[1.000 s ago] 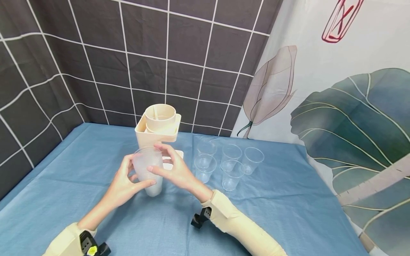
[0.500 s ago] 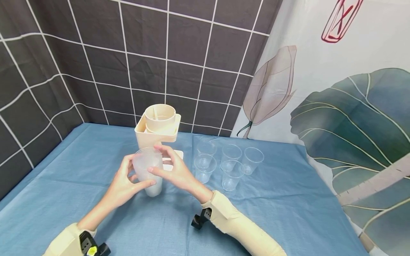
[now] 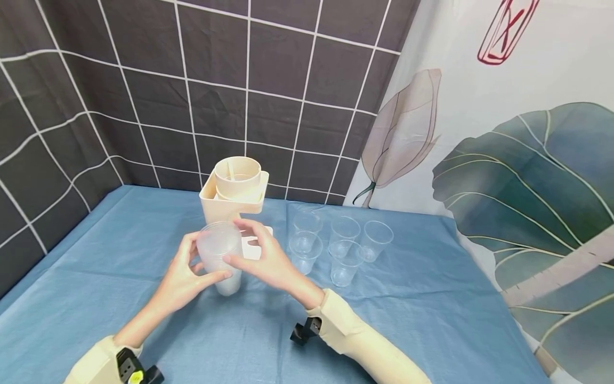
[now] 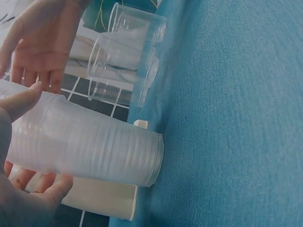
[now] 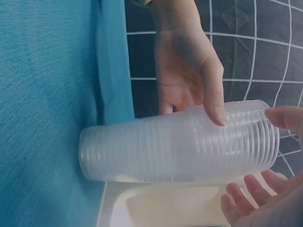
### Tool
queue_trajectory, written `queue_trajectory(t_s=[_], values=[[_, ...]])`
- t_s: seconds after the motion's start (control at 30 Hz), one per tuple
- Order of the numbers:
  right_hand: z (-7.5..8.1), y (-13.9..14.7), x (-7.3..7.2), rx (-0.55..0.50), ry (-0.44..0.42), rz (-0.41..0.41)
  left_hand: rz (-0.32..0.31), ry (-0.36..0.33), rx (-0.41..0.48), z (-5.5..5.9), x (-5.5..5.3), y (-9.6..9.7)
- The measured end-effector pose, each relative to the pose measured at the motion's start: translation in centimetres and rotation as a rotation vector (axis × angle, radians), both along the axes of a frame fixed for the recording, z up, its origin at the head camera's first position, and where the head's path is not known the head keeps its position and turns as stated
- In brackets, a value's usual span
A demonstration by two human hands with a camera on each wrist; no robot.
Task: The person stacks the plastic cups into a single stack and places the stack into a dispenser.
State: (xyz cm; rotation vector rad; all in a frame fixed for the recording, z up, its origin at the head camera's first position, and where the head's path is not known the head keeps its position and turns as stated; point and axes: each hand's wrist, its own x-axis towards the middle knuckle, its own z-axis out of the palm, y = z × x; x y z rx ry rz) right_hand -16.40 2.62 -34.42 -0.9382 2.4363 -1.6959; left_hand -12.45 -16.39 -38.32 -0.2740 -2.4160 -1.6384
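A tall stack of clear plastic cups [image 3: 221,248] stands almost upright in front of me, mouths up. My left hand [image 3: 187,277] grips its side, thumb across the front and fingers round the far left; in the right wrist view that left thumb [image 5: 215,106] presses on the ribbed cups. The right hand [image 3: 266,258] is at the stack's upper right, fingers spread and loosely bent. Its thumb [image 5: 284,117] touches the rim area, while its fingertips [image 5: 255,189] appear apart from the cups. Whether the stack's base touches the cloth, I cannot tell.
Several single clear cups [image 3: 305,248] stand upright in a cluster on the blue cloth [image 3: 408,320], to the right. Behind the stack is a cream stand [image 3: 235,202] with a round container [image 3: 237,173] on top. A dark checked curtain [image 3: 211,106] hangs behind.
The right hand has shifted slightly right and toward me at the stack's top. The left hand and the stack stay nearly still. The head view has turned very slightly.
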Motion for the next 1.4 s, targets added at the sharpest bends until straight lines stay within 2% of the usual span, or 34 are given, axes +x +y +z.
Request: queue_trajectory(t_s=[0.37,0.83,1.17,1.4], values=[[0.0,1.3,0.2,-0.017,0.061,-0.022,-0.002,-0.006,0.009,0.0,0.0,0.0],[0.8,4.2,0.7,-0.023,0.127,-0.046,0.006,-0.010,-0.002,0.0,-0.1,0.0],[0.8,6.8,0.4,-0.019,0.151,-0.129,0.015,0.003,-0.020,0.0,-0.1,0.2],[1.5,8.5,0.1,-0.070,0.139,-0.172,0.031,0.013,-0.047,0.0,-0.2,0.2]])
